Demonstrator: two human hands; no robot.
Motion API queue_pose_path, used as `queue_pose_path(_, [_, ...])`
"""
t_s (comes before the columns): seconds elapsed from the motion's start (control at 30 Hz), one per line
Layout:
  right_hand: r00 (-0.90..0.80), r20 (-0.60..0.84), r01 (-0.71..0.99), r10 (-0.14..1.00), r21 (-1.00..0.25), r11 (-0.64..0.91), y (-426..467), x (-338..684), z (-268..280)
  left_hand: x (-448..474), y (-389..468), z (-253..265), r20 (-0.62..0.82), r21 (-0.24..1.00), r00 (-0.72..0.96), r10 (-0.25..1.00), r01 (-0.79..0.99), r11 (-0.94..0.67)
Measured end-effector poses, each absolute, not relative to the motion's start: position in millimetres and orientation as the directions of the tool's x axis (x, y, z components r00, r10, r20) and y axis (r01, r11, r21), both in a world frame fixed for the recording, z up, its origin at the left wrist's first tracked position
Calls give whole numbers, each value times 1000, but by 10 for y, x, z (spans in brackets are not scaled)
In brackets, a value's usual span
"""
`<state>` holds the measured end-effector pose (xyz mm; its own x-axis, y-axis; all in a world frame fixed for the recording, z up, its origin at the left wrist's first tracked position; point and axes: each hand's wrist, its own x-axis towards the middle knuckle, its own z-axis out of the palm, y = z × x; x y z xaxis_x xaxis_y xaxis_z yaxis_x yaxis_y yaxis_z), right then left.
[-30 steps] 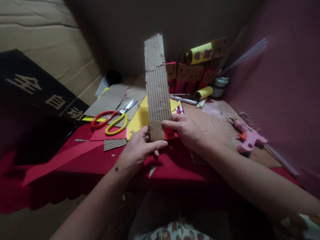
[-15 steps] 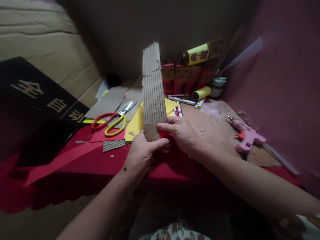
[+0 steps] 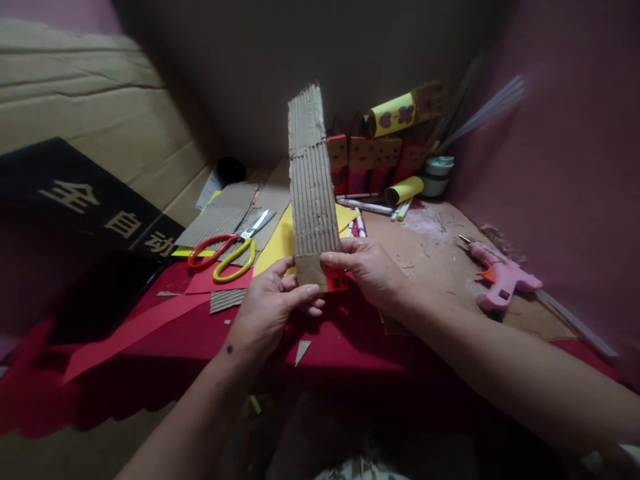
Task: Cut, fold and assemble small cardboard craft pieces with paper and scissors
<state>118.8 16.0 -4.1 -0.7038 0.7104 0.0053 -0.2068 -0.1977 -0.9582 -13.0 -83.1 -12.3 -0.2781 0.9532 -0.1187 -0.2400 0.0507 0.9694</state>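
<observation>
A long strip of corrugated cardboard point(image 3: 314, 193) stands upright in front of me, its ridges showing and a crease across its upper part. Its bottom end is smooth brown with a red patch bearing dark marks at the right. My left hand point(image 3: 273, 297) is closed on the lower left of that end, thumb in front and fingers behind. On the right side, my right hand point(image 3: 367, 270) pinches the strip between thumb and fingers, just above the red patch. Scissors point(image 3: 235, 250) with one red and one yellow handle lie to the left on cardboard and coloured paper.
A pink glue gun point(image 3: 505, 273) rests on a cardboard sheet point(image 3: 425, 260) at the right. Red box-like figures point(image 3: 363, 167), a yellow tube point(image 3: 403, 191), markers and a lidded cup point(image 3: 437, 175) stand behind. Red paper point(image 3: 135, 333) lies at the left.
The left hand has shifted slightly left and down, uncovering more of the strip's smooth bottom end and red patch. A small grey scrap now shows on the red cloth below.
</observation>
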Motion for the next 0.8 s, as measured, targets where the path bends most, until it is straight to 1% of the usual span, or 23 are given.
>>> queue_pose_path(0.07, [-705,20,-204,709,-963,-175,152,1194,-29,-191,-801,-90,-78,974,-206,975,-224,30])
queue_pose_path(0.1, [-711,29,-205,703,-964,-167,150,1197,-23,-220,-780,-69,-49,978,-197,979,-210,6])
queue_pose_path(0.17, [-727,42,-213,685,-962,-168,151,1201,-19,-262,-730,-29,-19,982,-240,971,-189,-27])
queue_pose_path(0.27, [-738,64,-245,672,-953,-179,165,1201,-33,-269,-654,-2,-69,973,-306,949,-231,-3])
queue_pose_path(0.33, [-735,67,-257,674,-948,-186,178,1199,-48,-248,-616,-10,-86,956,-288,954,-295,-3])
queue_pose_path(0.43, [-733,63,-263,677,-945,-197,200,1197,-64,-209,-581,-37,-71,917,-246,967,-398,-33])
queue_pose_path(0.5, [-733,64,-261,677,-946,-193,213,1194,-73,-188,-569,-48,-71,900,-249,966,-434,-46])
queue_pose_path(0.6, [-730,73,-254,680,-952,-171,232,1187,-98,-166,-554,-43,-80,897,-268,960,-439,-48])
queue_pose_path(0.8, [-729,144,-290,669,-950,-113,260,1168,-172,-147,-539,-28,-67,900,-314,947,-429,-78])
